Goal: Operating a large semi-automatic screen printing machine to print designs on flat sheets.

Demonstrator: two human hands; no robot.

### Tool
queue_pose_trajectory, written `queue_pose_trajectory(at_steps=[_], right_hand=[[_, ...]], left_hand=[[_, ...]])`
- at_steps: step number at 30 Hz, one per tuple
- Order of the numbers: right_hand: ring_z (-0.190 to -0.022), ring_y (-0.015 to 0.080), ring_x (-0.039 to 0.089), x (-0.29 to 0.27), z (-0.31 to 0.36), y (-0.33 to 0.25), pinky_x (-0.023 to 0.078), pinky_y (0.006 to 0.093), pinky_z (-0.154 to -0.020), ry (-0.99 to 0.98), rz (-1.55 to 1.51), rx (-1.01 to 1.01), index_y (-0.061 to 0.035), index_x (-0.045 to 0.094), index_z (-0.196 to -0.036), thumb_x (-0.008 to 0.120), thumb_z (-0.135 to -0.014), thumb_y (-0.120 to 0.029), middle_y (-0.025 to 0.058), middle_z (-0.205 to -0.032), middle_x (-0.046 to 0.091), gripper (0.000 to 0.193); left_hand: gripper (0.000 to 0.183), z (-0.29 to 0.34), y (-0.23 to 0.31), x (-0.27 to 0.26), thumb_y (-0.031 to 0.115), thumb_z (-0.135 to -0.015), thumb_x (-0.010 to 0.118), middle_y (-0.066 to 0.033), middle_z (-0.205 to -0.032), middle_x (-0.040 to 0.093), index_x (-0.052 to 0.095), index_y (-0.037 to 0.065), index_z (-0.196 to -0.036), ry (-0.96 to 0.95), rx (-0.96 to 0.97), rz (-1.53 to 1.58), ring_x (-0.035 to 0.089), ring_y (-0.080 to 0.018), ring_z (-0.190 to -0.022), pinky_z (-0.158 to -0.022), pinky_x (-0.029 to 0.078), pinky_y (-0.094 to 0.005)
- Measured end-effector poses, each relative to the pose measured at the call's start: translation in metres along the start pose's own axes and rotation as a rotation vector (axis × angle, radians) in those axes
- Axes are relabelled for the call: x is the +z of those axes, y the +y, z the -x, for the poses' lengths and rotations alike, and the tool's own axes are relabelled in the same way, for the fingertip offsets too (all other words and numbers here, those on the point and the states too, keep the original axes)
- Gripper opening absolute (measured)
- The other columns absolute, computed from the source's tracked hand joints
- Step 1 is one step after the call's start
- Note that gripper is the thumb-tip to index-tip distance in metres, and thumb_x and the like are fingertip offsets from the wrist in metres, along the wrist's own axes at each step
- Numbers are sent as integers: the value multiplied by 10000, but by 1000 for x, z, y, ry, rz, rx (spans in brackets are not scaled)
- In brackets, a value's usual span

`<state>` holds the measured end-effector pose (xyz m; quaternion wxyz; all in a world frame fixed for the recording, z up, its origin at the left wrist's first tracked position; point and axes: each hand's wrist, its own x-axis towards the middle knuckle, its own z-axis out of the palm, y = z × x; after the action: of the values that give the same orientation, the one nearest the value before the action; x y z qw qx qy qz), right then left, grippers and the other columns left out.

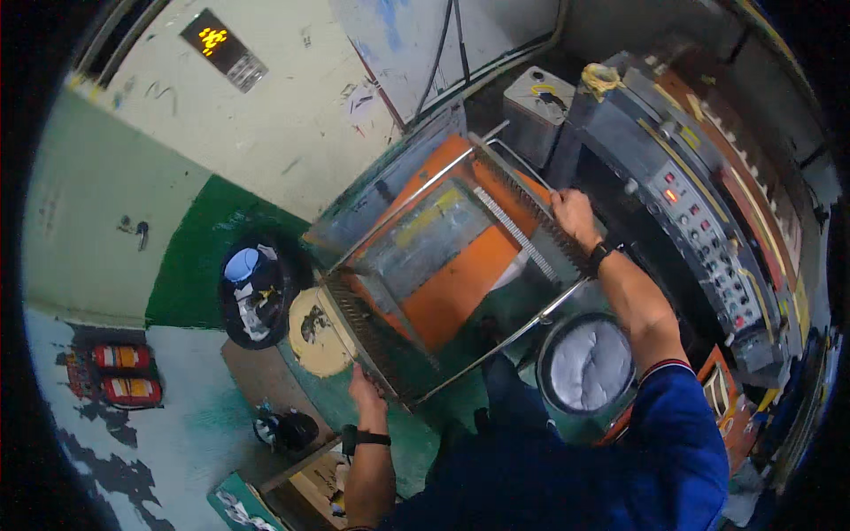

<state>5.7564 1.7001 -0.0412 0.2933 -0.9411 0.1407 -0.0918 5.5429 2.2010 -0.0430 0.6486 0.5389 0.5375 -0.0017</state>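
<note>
The right hand is curled round the right side of a wide metal rack with toothed sides, the left hand round its left; an orange board shows through, a round bin nearby.

Dark blue shirt, short-sleeved; right sleeve edged with red and white trim. Black wristband just behind the right hand; black strap with a dark, blocky case just behind the left hand. Dark trousers visible between the hands.
</note>
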Motion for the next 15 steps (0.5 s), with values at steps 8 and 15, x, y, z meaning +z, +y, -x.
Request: queue_pose_trajectory(at_steps=[8,15], right_hand=[[-823,455,591,52,-168,17,474,509,-728,16,108,-26,16,631,-857,460,-931,-366,275,-805,615,424],[-1036,431,541,147,-172,39,443,486,-865,-9,92,-46,-18,526,-1191,551,-890,-404,266,-1078,580,490]], left_hand=[[286,-107,-6,77,379,-944,498,20,-626,424,536,107,-867,26,36,133,409,-99,-508,-429,306,-273],[285,-122,-24,93,317,-957,455,-30,-647,505,549,77,-835,-36,-8,-9,484,-142,-529,-456,381,-293]])
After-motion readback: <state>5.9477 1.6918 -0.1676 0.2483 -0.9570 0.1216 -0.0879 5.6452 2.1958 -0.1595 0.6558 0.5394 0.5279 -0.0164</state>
